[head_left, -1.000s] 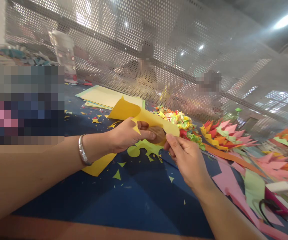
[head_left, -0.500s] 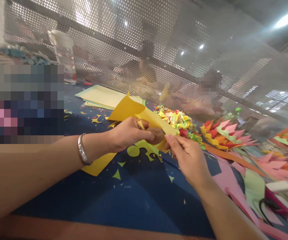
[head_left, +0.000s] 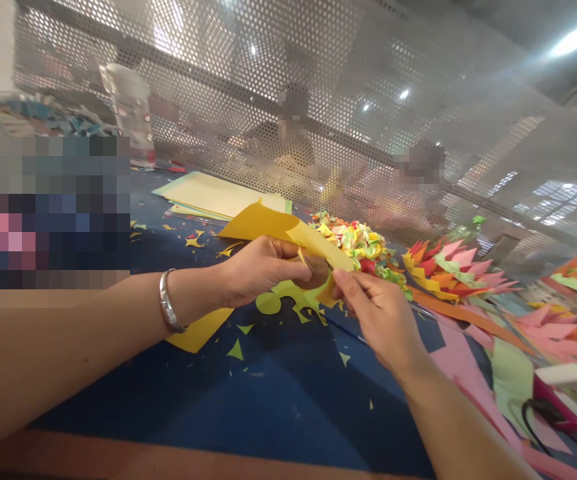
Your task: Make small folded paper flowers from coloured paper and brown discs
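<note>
Both my hands hold a yellow sheet of paper [head_left: 263, 223] above a dark blue table [head_left: 278, 393]. My left hand [head_left: 258, 270], with a silver bracelet [head_left: 167, 310] on its wrist, is closed on the paper's near edge with thumb on top. My right hand [head_left: 375, 317] pinches the paper's right corner between thumb and fingertips. The sheet is bent over, its back part lifted toward the mesh. Beneath the hands lie yellow-green cut scraps [head_left: 288, 297] and another yellow piece [head_left: 198, 331].
A stack of pale sheets [head_left: 218, 195] lies behind. A heap of small folded coloured papers [head_left: 353, 240], spiky cut paper shapes [head_left: 443, 267] and pink and green offcuts [head_left: 498, 360] fill the right. Scissors [head_left: 543, 417] lie far right. A perforated screen [head_left: 368, 80] stands behind, people beyond it.
The raised back fold of the yellow sheet has dropped flatter. My left-hand fingers have shifted along the edge; my right hand has kept its pinch on the corner.
</note>
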Motion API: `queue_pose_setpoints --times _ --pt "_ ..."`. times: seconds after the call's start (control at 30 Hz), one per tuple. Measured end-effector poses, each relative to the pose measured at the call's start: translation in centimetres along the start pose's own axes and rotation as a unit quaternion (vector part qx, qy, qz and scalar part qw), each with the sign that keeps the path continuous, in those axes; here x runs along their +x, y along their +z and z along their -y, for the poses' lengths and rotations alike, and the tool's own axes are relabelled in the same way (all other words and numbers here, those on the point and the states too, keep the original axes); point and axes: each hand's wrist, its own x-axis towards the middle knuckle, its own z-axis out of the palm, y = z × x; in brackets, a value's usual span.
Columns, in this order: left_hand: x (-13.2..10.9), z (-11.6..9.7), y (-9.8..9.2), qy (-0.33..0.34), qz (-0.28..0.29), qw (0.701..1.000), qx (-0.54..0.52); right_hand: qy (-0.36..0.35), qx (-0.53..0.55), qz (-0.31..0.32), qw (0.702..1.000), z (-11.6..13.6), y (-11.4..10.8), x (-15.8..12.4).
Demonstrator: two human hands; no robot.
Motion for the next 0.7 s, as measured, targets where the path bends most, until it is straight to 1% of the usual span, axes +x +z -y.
queue_pose_setpoints --times 0.17,0.23,0.37,0.6,0.7 --pt "-0.1 -0.4 0.2 -0.023 -0.005 1.000 -0.004 -0.015 -0.022 -0.004 1.000 0.2 -0.3 -0.1" --pt "-0.1 -0.7 0.4 -0.010 0.003 1.000 -0.004 -0.022 -0.024 -0.008 0.999 0.3 -0.3 0.0" --pt "-0.3 -1.1 0.6 0.021 0.043 0.999 0.002 -0.037 -0.024 -0.003 0.999 0.2 -0.4 0.1" --pt "-0.3 -0.9 0.7 0.022 0.037 0.999 0.000 -0.059 -0.016 0.001 0.998 0.3 -0.6 0.2" --pt "-0.3 -0.7 0.6 0.042 0.049 0.998 0.004 -0.062 -0.011 0.005 0.998 0.3 -0.7 0.3"
